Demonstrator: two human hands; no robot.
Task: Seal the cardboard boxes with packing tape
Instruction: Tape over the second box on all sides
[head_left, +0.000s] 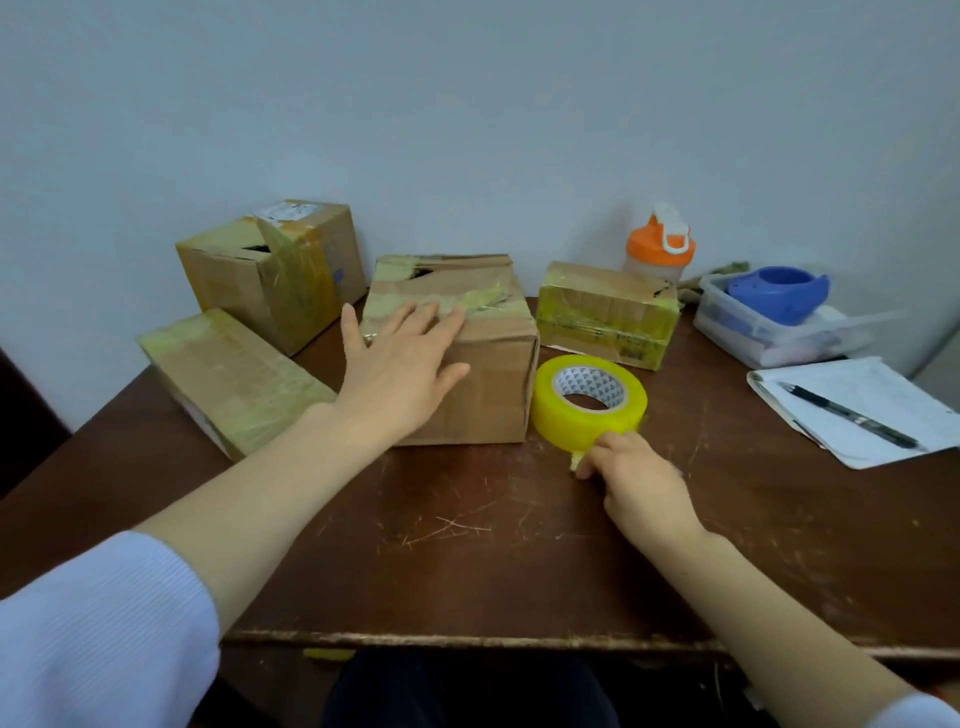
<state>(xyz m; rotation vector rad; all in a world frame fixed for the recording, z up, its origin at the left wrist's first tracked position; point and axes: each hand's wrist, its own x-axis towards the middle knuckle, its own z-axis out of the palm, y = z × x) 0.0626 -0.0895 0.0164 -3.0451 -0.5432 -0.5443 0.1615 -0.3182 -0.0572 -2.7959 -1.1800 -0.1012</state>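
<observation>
Pale wall (467, 130) behind; scratched brown table (467, 545); middle cardboard box (493, 384) stands just left of the yellow tape roll (576, 421), which lies flat (touching or not, can't tell); left hand (395, 364) rests flat on the box top, fingers straight; right hand (639, 483) pinches the loose tape end (577, 460) at the roll's near side; the pull probably goes up and left onto the box top.

No readable text anywhere. White shipping label (287, 210) on the far-left box (270, 270), barcode sticker (631, 354) on the right box (608, 312), notebook (857, 410) writing: all too blurred.
</observation>
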